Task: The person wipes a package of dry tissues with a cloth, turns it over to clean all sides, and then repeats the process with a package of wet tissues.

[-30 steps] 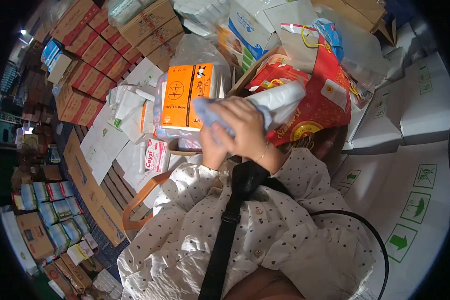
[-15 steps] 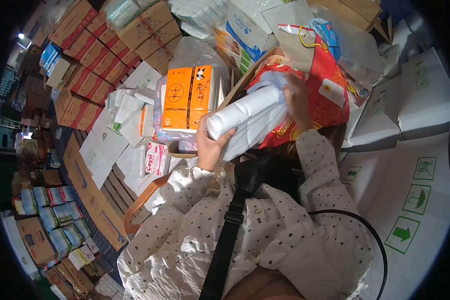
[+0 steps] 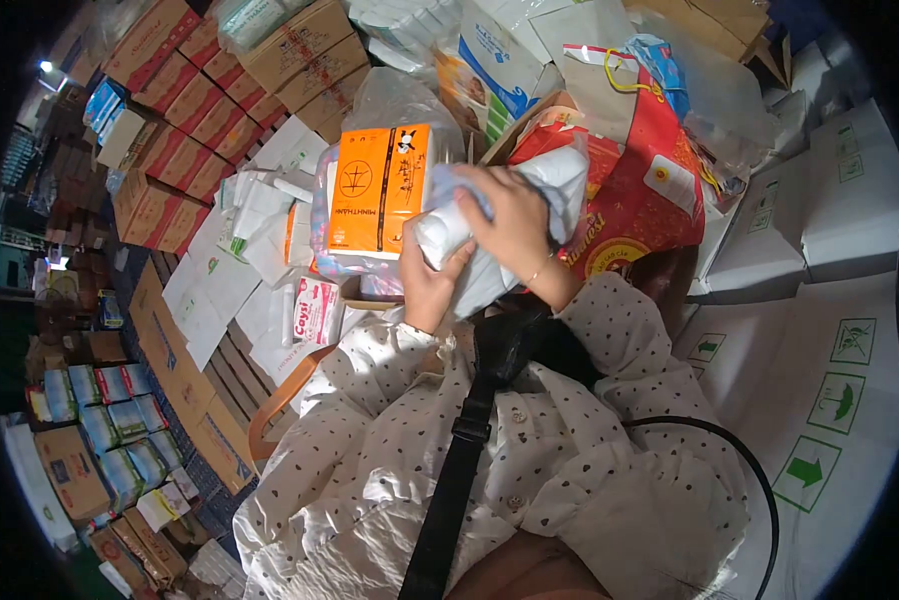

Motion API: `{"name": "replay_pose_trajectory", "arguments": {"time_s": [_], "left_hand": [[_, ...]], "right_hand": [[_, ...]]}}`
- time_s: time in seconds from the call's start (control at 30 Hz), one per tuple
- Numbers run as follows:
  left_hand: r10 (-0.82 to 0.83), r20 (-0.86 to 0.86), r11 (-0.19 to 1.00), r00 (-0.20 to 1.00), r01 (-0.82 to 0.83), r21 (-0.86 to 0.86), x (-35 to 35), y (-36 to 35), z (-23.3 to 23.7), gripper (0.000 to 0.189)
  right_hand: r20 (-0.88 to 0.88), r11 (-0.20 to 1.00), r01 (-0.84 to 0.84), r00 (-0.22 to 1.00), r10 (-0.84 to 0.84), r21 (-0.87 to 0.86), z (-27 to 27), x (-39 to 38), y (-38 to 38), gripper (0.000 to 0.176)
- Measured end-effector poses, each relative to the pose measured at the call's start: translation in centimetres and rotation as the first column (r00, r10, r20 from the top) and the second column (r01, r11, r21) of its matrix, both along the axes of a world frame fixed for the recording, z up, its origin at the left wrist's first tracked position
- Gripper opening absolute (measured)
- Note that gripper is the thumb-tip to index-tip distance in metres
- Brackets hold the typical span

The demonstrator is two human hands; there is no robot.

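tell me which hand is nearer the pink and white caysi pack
Left. The left hand grips the left end of the white roll, right of the Caysi pack; the right hand lies over the roll, farther up and right.

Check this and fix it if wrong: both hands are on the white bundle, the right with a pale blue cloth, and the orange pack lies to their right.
One error: the head view shows the orange pack to the left of the hands. The left hand and right hand are on the white bundle, the right with a pale blue cloth.
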State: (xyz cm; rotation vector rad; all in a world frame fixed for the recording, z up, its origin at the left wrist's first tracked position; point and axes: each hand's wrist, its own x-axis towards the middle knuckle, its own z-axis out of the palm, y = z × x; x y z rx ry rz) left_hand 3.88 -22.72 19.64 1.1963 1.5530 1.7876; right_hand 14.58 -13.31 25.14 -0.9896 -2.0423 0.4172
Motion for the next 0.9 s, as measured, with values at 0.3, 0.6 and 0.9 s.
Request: {"name": "replay_pose_trajectory", "arguments": {"time_s": [0.3, 0.6, 0.9], "left_hand": [[-0.083, 0.018, 0.997, 0.996, 0.083, 0.005, -0.4, -0.4, 0.3, 0.054], [-0.072, -0.106, 0.997, 0.992, 0.070, -0.023, -0.7, -0.3, 0.2, 0.056], [-0.083, -0.064, 0.997, 0.995, 0.083, -0.005, -0.6, 0.0, -0.5, 0.055]], "right_hand": [[0.028, 0.934, -0.266, 0.963, 0.267, 0.239, -3.4, 4.6, 4.1, 0.037], [-0.107, 0.978, 0.063, 0.993, -0.042, 0.201, -9.1, 8.9, 11.8, 0.029], [-0.129, 0.957, -0.270, 0.951, 0.282, 0.103, -1.9, 1.3, 2.4, 0.025]]}}
